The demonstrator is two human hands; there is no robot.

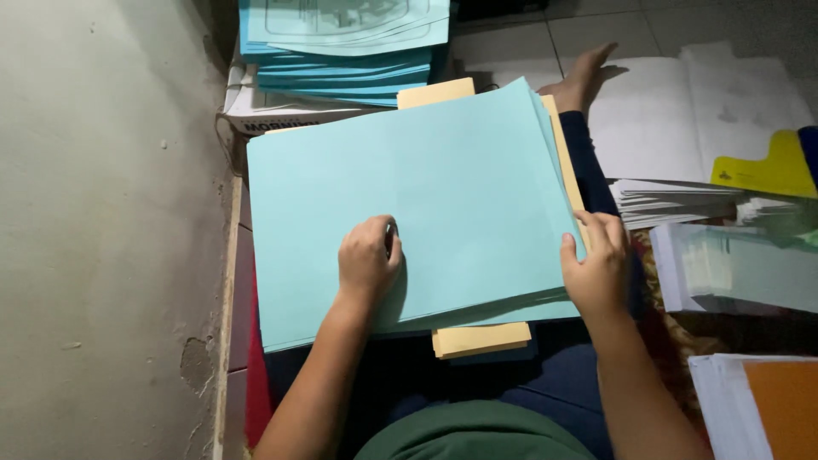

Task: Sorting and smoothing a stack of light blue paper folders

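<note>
From my remote seat at the head camera I look down on a grey wall (94, 213) that fills the left side, with tiled floor (545, 38) at the top. Across the person's lap lies a broad stack of light blue sheets (409, 213), resting on a thinner stack of yellow sheets (481, 338) that shows at its near, far and right edges. Beyond it, against the wall, a pile of printed blue sheets (345, 51) sits on a white cardboard box (273, 111). To the right I see open white pages (682, 111), a yellow card (763, 169) on them, stacks of white paper (673, 203) beside the lap, and an orange sheet (788, 409) at the bottom corner. A bare foot (584, 78) points away past the sheets' far right corner. The left hand (368, 260) rests on top of the light blue sheets, curled into a loose fist; I cannot tell if it clasps anything. The right hand (596, 268) grasps the right edge of the same stack, thumb on top, fingers (607, 228) wrapped over the edge.
</note>
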